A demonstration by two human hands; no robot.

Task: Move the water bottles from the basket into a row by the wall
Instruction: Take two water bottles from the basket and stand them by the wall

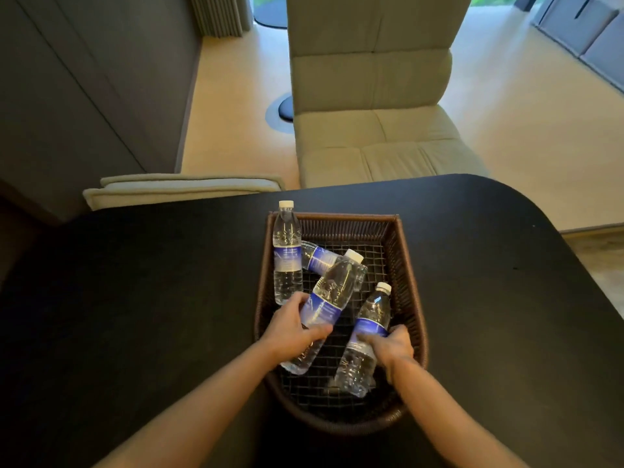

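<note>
A dark woven basket (407,265) sits on the black table (152,298) and holds several clear water bottles with blue labels and white caps. My left hand (292,329) is wrapped around the middle bottle (332,295), which tilts up to the right. My right hand (391,346) grips the right bottle (366,336) around its lower label, also tilted. A third bottle (287,253) leans upright against the basket's left wall. Another bottle (319,258) lies flat behind, partly hidden under the middle one.
A beige padded chair (371,96) stands beyond the table's far edge. A second beige cushion (182,190) shows at the far left. The dark wall (84,79) runs along the left. The table's right side curves away to the floor.
</note>
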